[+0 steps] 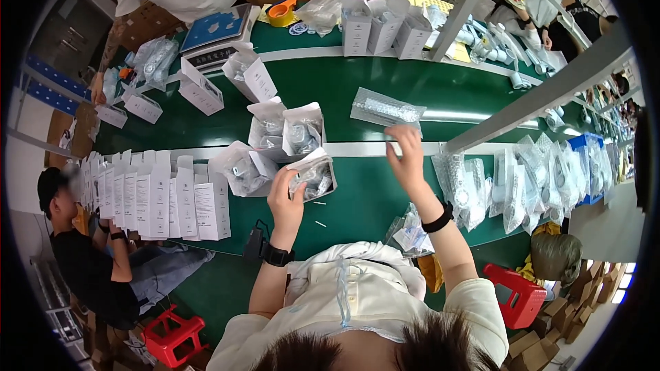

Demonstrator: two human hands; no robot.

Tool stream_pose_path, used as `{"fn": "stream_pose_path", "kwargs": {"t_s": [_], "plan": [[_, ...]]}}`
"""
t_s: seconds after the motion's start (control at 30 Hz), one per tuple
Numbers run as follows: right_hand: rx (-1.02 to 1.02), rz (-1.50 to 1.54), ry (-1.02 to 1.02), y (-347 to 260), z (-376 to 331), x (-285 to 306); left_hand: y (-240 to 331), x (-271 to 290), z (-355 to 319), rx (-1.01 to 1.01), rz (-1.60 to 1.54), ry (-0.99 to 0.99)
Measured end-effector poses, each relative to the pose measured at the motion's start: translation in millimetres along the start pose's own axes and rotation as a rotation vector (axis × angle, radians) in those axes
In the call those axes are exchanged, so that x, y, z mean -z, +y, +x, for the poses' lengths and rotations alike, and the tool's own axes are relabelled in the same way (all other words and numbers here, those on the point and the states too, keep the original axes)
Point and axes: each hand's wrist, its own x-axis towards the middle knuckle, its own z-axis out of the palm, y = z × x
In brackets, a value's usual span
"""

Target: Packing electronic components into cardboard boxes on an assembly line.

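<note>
Nearest open white box (315, 159): on the green tabletop (364, 214), straight ahead of the wearer; flaps up, a clear-bagged item (317, 180) inside. Left hand (284, 200) at its left side, fingers curled, thumb apart; firmness of grip cannot be told. Right hand (407, 158) spread wide, fingertips by the near edge of a bubble-wrap packet (381, 107); contact unclear.

Labels: dark print in lines and small symbols on faces of the upright white boxes (148, 199), left; too small to read surely.

Look: plain white card, square-mouthed; bagged contents glossy, crumpled.

Counts: four open filled boxes clustered, nearest included; three more open boxes (355, 31) along the far side; two white slivers (320, 224) near the cluster; two red stools (519, 295). Bubble-wrapped items (512, 189), right, overlap too much to count; blue crate (584, 148) beside them.
</note>
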Motion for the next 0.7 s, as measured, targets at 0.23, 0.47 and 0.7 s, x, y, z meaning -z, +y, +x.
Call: {"fn": "stream_pose_path", "kwargs": {"t_s": [0.23, 0.47, 0.7], "plan": [[-0.178, -0.685, -0.593, 107, 58, -74, 25, 66, 13, -0.069, 0.269, 0.117], [-0.172, -0.713, -0.572, 128, 64, -108, -106, 229, 38, 0.395, 1.211, 0.491], [-0.551, 0.071, -0.04, 88, 52, -35, -154, 265, 29, 0.769, 1.283, 0.207]]}}
